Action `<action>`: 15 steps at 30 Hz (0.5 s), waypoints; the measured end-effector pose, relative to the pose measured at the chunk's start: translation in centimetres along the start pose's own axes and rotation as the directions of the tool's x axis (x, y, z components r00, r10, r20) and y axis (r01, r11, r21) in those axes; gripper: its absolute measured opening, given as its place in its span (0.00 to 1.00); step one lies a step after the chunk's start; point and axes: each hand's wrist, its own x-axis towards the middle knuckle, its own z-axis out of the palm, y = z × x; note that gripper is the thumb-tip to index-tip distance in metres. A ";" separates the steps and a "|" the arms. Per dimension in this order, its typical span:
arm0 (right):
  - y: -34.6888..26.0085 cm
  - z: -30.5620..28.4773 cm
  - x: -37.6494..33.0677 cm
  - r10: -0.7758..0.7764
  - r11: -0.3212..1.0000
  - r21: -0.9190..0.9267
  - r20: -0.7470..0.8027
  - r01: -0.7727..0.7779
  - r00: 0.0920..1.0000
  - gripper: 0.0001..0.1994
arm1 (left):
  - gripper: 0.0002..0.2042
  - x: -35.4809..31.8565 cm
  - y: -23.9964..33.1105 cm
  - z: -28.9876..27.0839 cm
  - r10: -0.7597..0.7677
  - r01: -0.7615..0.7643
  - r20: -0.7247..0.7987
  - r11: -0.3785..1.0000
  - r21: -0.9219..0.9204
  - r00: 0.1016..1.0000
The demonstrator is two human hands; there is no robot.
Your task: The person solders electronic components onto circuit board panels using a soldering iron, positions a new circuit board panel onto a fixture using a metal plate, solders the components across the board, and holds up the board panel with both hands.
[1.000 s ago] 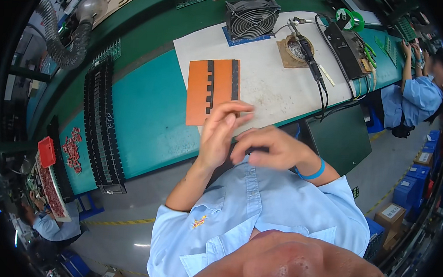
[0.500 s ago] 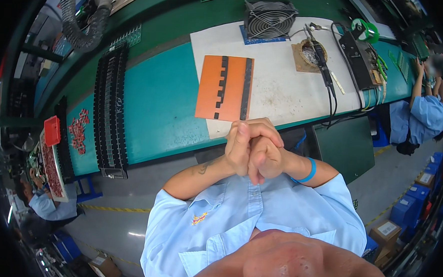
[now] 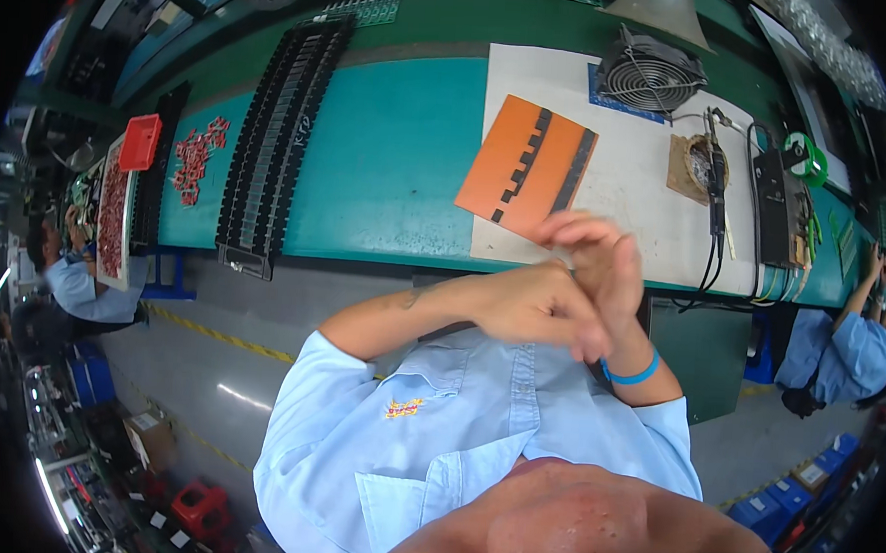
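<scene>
My left hand (image 3: 534, 306) reaches across in front of my body with its fingers curled in, overlapping the base of my right hand. No object shows in it, and its fingertips are slightly blurred. Raised just behind it is my right hand (image 3: 612, 270), its fingers apart and a little smeared by motion, holding nothing. A blue band circles the right wrist. Nearest to both hands lies an orange board (image 3: 514, 170) with a stepped black strip and a straight dark strip, tilted on a white sheet (image 3: 630, 146).
A fan (image 3: 654, 75), a soldering iron (image 3: 717, 181) over a round holder, a black station box (image 3: 775, 209) and a green solder spool (image 3: 808, 160) stand right. Leftward are a black slotted rack (image 3: 279, 148), red-and-white small parts (image 3: 199, 159) and a red bin (image 3: 141, 143). People work at both sides.
My hands were clasped together; now they have come apart, the right one opening upward and the left crossing its base. The view has turned, so the bench appears shifted and the board more slanted.
</scene>
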 end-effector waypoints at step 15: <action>0.3 0.2 1.9 -0.253 0.945 -0.137 0.264 0.296 0.931 0.28 | 0.24 1.4 -0.8 -1.3 -0.119 0.135 -0.078 0.957 0.258 0.990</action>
